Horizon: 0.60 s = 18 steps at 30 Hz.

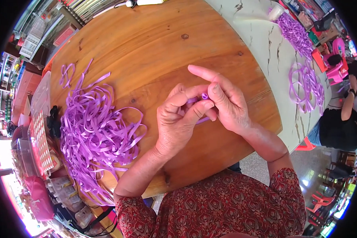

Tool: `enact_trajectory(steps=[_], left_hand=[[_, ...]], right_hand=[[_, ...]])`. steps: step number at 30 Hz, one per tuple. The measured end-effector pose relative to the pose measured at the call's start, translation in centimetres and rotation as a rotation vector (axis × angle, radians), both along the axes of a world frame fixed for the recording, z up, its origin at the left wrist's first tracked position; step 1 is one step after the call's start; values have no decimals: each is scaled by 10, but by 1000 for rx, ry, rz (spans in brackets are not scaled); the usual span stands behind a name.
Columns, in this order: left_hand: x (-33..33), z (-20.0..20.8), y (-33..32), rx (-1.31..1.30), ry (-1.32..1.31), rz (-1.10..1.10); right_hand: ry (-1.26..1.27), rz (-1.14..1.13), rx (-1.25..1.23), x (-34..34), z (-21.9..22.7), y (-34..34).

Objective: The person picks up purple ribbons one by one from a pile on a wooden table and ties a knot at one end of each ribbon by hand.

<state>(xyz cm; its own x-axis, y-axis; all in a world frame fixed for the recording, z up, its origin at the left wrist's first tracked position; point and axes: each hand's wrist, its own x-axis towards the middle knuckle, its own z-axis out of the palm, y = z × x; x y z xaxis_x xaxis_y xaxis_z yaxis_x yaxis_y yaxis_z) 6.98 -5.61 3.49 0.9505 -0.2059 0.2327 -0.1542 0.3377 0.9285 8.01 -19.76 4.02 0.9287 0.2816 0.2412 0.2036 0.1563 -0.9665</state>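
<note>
Over the wooden table (pixel 162 47), my two hands meet around a small rolled or folded piece of purple ribbon (pixel 204 96). My left hand (pixel 180 115) is closed, with its thumb and fingers pinching the ribbon. My right hand (pixel 232 101) has its thumb against the ribbon's rolled end, while its index finger stretches out to the upper left; its other fingers are partly hidden behind my left hand. A short ribbon length (pixel 202 120) shows below the fingers. To the left lies a large tangled pile of purple ribbons (pixel 95 127).
A white marbled table (pixel 261 43) adjoins on the right, bearing more purple ribbon bundles (pixel 305 87). Another person in a black top (pixel 339 127) sits beyond it. Plastic boxes (pixel 61 188), a pink pouch (pixel 39 196) and a black item (pixel 53 121) crowd the left edge.
</note>
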Motion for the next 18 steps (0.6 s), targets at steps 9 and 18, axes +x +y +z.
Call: enact_trajectory(steps=[9, 18], left_hand=[[3, -8, 10, 242, -213, 166], [-1, -12, 13, 121, -162, 209]], right_hand=[[26, 45, 85, 2, 0, -6], [-130, -26, -55, -12, -7, -3]])
